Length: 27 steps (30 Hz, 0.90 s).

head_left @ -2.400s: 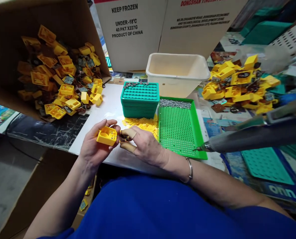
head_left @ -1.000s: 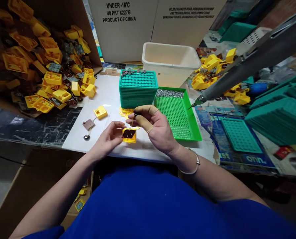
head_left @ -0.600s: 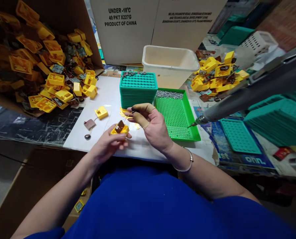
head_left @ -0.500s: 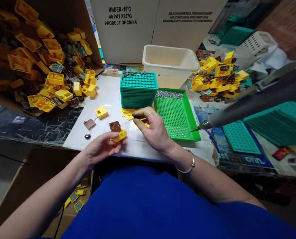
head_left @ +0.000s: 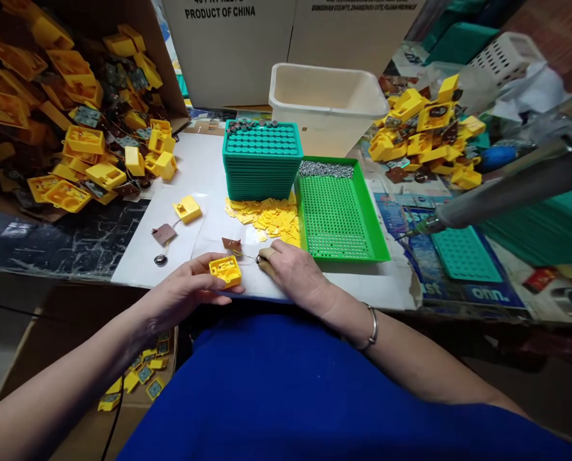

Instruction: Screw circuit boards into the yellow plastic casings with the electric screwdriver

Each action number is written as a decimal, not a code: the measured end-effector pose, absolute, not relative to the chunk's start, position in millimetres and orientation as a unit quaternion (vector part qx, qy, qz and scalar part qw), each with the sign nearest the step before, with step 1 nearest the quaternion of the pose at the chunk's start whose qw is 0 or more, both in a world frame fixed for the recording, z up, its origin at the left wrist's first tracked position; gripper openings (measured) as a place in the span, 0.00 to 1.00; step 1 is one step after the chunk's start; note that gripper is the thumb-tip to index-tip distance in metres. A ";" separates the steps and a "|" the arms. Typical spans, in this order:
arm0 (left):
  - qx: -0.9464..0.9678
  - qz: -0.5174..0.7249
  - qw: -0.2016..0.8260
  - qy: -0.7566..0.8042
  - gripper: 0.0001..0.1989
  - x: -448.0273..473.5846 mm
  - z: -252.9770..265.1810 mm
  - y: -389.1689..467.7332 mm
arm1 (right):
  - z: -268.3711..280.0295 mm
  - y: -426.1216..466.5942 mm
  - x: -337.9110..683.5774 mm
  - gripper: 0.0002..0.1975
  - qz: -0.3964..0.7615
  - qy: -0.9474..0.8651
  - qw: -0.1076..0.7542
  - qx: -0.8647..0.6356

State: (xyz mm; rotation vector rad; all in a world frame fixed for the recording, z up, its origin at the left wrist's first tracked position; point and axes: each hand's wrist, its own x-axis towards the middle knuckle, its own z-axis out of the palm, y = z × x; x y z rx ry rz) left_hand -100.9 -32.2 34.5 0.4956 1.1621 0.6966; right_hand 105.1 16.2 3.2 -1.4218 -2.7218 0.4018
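Observation:
My left hand [head_left: 194, 282] grips a small yellow plastic case [head_left: 225, 270], its hollow inside facing up. Thin wires run from the case to a brown circuit board [head_left: 231, 244] just behind it. At the other end of a wire, my right hand [head_left: 295, 269] pinches a small round metallic part [head_left: 260, 258], mostly covered by the fingers. Left of the hands, a second yellow case [head_left: 187, 209] lies wired to a brown board [head_left: 164, 234] and a round disc [head_left: 161, 259]. Flat yellow pieces [head_left: 271, 218] are heaped behind the right hand.
A teal tray stack [head_left: 262, 166] topped with small round parts stands behind the yellow pieces. The green perforated tray [head_left: 380, 246] holds screws. Farther back is a white bin [head_left: 324, 118]. A carton [head_left: 168, 70] of yellow cases is at left. An electric screwdriver [head_left: 482, 192] hangs at right.
The yellow case in my left hand has turned hollow side up. My right hand has come down to the table and now pinches the round part. The view has shifted slightly.

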 end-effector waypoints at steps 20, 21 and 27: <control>0.306 0.362 0.727 0.497 0.26 -53.0 25.0 -37.0 | 36.4 32.6 121.4 0.03 0.272 -0.908 0.037 -0.316; 0.308 0.365 0.723 0.500 0.25 -51.9 25.2 -36.1 | 39.1 34.5 119.9 0.03 0.271 -0.907 0.027 -0.322; 0.271 0.421 0.716 0.487 0.22 -50.8 21.6 -28.1 | 42.3 33.6 120.7 0.09 0.263 -0.914 0.108 -0.290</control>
